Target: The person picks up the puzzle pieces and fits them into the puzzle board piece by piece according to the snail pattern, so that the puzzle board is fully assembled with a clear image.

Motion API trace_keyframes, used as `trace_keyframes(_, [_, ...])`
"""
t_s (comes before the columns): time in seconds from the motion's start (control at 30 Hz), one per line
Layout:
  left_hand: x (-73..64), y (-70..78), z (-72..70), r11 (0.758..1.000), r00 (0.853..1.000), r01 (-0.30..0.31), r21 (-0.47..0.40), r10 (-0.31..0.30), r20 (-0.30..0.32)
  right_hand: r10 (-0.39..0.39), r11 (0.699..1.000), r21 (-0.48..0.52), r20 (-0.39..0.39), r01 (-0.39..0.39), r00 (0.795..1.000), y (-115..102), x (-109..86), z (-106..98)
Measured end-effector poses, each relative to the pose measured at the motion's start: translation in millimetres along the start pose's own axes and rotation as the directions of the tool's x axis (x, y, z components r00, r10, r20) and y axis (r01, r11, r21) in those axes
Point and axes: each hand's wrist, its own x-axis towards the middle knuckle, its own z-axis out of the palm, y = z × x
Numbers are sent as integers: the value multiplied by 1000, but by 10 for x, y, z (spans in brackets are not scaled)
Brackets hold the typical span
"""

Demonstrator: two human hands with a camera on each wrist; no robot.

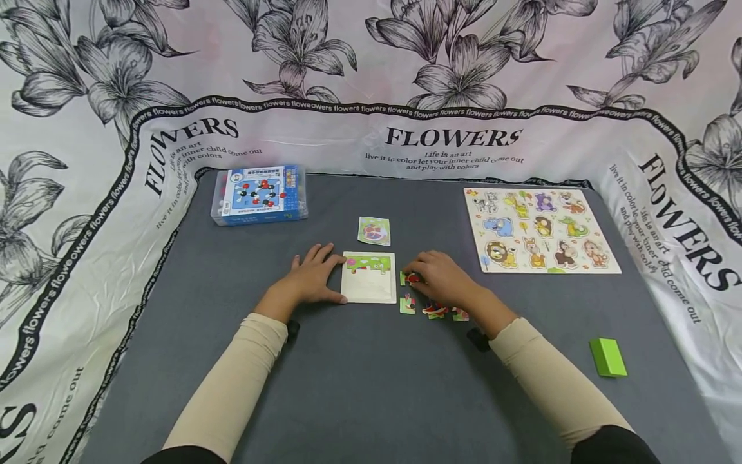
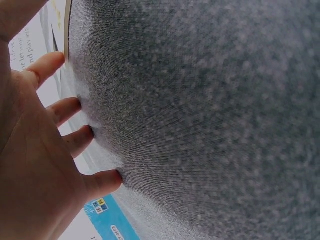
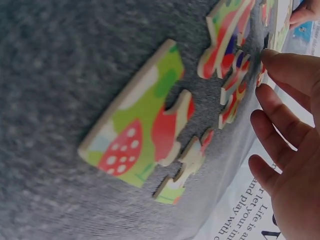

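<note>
A small square puzzle tray (image 1: 371, 293) lies in front of me, with a strip of green and pink pieces (image 1: 371, 263) along its top. My left hand (image 1: 310, 277) has its fingers spread, its thumb and index fingertip touching the tray's left edge. Just right of the tray, my right hand (image 1: 442, 277) pinches a puzzle piece (image 1: 413, 278) with red on it between thumb and index finger. Several loose puzzle pieces (image 1: 408, 305) lie below that hand. In the right wrist view, the nearest puzzle piece (image 3: 125, 145) shows a red patch with white dots.
A small picture card (image 1: 374, 231) lies just beyond the tray. At the back left sits a blue boxed set (image 1: 261, 193) with a molecule picture. An animal puzzle board (image 1: 545, 232) lies at the right, and a green block (image 1: 608, 357) nearer on that side.
</note>
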Motion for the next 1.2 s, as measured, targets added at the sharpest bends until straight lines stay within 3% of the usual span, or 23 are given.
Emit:
trace_keyframes(0.57, [14, 1, -1, 1000, 1000, 0, 1, 0, 8, -104, 994, 7, -91, 105, 990, -260, 391, 76])
trace_keyframes(0.87, [15, -25, 2, 1000, 1000, 19, 13, -19, 4, -116, 993, -9, -50, 116, 992, -516, 684, 205])
trace_keyframes(1.2, [23, -21, -5, 1000, 1000, 18, 7, -18, 13, -107, 993, -58, -39, 105, 993, -611, 769, 262])
